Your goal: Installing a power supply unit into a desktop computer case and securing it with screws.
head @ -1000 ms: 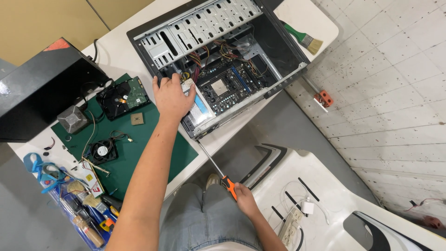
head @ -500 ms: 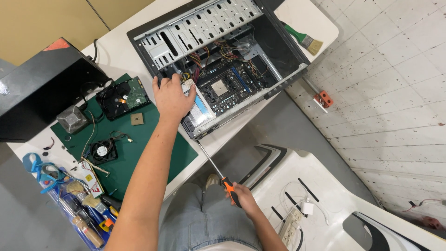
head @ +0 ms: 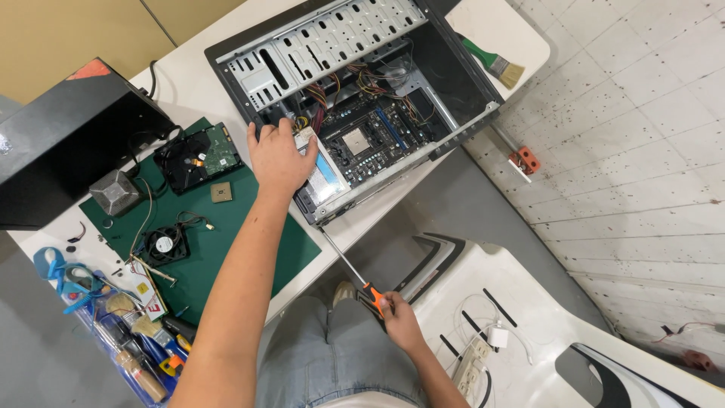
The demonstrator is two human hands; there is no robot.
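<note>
Head view: left hand [head: 278, 157] flat, fingers spread, on the open computer case [head: 355, 98] atop the white table [head: 189, 83]. Right hand [head: 398, 317] grips a long screwdriver [head: 355, 273], tip at the case's lower edge. Green mat [head: 219, 242] alongside.

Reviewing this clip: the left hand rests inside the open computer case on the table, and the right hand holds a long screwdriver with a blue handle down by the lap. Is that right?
Not quite. The head view shows the screwdriver has an orange and black handle, not blue. The rest stands: the left hand rests inside the open computer case on the table, and the right hand holds the long screwdriver down by the lap.
</note>
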